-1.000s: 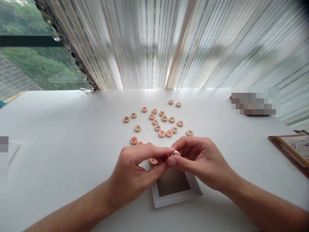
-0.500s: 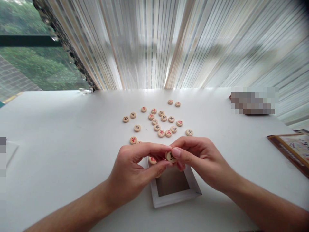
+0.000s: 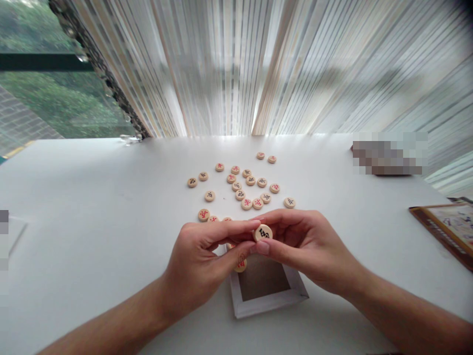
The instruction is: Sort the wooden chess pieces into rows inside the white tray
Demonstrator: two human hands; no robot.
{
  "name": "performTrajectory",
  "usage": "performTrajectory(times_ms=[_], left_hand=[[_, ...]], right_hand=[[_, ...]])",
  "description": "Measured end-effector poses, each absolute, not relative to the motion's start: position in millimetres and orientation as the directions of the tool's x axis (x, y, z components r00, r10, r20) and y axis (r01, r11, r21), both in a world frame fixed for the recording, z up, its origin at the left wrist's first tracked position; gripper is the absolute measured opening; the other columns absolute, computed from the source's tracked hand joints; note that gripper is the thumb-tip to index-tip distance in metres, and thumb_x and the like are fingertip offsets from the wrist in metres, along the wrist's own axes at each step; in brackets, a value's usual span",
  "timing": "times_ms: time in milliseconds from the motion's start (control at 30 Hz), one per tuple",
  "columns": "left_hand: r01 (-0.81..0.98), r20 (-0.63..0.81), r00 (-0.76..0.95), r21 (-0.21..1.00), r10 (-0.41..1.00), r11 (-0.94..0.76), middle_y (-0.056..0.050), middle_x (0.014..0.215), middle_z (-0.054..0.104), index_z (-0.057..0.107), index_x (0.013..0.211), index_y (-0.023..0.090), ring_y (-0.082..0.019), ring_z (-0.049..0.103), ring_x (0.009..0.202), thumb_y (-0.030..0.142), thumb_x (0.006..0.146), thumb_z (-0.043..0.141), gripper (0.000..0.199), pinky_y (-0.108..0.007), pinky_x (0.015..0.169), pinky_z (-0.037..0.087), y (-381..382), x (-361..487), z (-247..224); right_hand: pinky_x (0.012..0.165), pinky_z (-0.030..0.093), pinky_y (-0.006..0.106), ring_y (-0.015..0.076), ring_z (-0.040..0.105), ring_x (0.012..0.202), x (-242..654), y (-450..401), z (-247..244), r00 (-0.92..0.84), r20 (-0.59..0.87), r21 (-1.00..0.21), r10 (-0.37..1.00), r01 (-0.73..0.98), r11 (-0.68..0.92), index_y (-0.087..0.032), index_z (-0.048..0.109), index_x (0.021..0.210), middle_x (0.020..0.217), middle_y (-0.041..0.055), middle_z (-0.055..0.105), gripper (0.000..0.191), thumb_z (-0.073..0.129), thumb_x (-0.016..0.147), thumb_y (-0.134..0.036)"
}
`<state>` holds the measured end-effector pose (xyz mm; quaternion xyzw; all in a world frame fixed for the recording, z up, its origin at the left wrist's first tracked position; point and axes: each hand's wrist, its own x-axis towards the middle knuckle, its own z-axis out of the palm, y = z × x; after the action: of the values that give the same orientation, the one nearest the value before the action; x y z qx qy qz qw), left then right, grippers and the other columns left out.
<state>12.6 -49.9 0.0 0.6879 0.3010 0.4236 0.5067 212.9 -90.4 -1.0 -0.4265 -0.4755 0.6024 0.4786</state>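
A round Chinese chess piece [image 3: 263,231] with a black character is pinched between both hands, its face turned up toward me. My left hand [image 3: 207,251] grips its left edge with thumb and forefinger. From the right, my right hand [image 3: 306,244] holds it, thumb at the lower edge and other fingers behind. Beneath the hands lies a shallow white cardboard box [image 3: 266,301] with a brown inside. A red-marked piece [image 3: 240,265] shows at the box's left side, partly covered by my left thumb. Another red-marked piece is mostly hidden behind that hand.
Several pieces with red or black characters, such as a red one [image 3: 204,214], lie scattered beyond my hands on the white table [image 3: 111,217]. A brown illustrated box or book [image 3: 443,231] lies at the right. Striped curtains [image 3: 236,69] hang along the table's far edge.
The held piece has turned so that more of its black character shows. My right thumb has moved from over its face to its lower edge. Both hands stay above the box.
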Motion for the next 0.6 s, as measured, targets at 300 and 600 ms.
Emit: performTrajectory(times_ms=[300,600], left_hand=[[-0.003,0.327,0.505,0.926,0.799,-0.377,-0.004,0.098,0.088,0.086,0.112,0.02,-0.017,0.084,0.082,0.005,0.086,0.082,0.03,-0.02,0.077,0.067,-52,13,1],[-0.037,0.313,0.506,0.939,0.804,-0.342,-0.002,0.087,0.087,0.086,0.105,0.017,-0.015,0.082,0.077,0.008,0.084,0.088,0.023,-0.018,0.075,0.065,-51,13,1]], right_hand=[[0.049,0.045,0.021,0.0112,0.056,0.057,212,-90,2,-0.165,-0.12,-0.975,0.979,-0.166,-0.148,-0.015,0.083,0.084,0.068,0.0028,0.071,0.031,0.1,0.072,-0.038],[0.05,0.051,0.018,0.0097,0.059,0.055,209,-92,8,-0.187,-0.078,-0.969,0.979,-0.215,-0.118,-0.017,0.085,0.085,0.069,0.0036,0.076,0.021,0.097,0.077,-0.033]])
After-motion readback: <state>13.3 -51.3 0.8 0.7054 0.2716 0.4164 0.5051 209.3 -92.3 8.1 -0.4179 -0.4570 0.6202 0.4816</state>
